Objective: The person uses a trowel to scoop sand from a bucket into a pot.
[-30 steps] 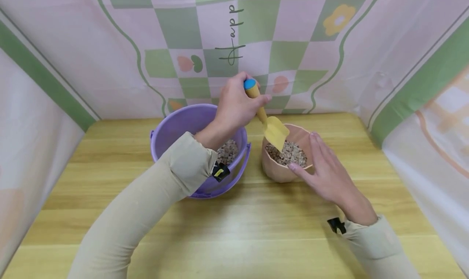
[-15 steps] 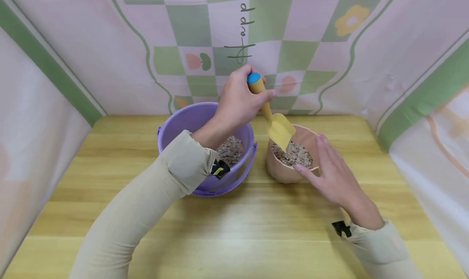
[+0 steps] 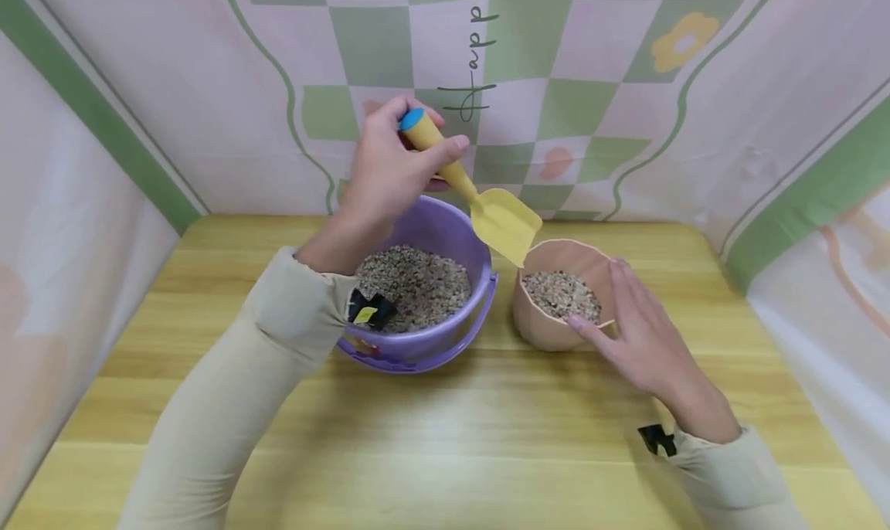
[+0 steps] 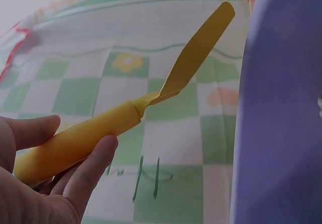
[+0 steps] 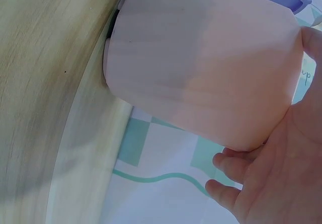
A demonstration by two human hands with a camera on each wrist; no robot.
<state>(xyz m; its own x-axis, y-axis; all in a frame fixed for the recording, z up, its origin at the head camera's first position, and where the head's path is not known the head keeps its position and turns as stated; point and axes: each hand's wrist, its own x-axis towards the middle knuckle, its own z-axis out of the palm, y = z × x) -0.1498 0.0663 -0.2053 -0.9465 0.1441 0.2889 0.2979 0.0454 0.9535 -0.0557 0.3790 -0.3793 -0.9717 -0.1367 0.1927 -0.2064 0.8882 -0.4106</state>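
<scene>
My left hand (image 3: 389, 159) grips the yellow handle of a small toy shovel (image 3: 507, 225), which has a blue end cap. Its blade slants down to the right, the tip close to the left rim of a pinkish-orange flower pot (image 3: 545, 333). Pale mixed gravel (image 3: 563, 294) lies inside the pot. My right hand (image 3: 643, 337) holds the pot from the right, thumb at the near rim and fingers along the side. Below my left hand stands a purple bucket (image 3: 452, 232) with more gravel (image 3: 417, 287). In the left wrist view, thumb and fingers wrap the shovel's handle (image 4: 80, 143).
Both containers stand side by side on a wooden table (image 3: 431, 445). The bucket's purple handle (image 3: 445, 356) hangs down at its front. A checkered cloth (image 3: 521, 43) rises right behind the table, with more cloth at both sides.
My left hand has lifted the shovel up and left, from over the pot to over the bucket's right side. More of the bucket's gravel shows. My right hand stays at the pot.
</scene>
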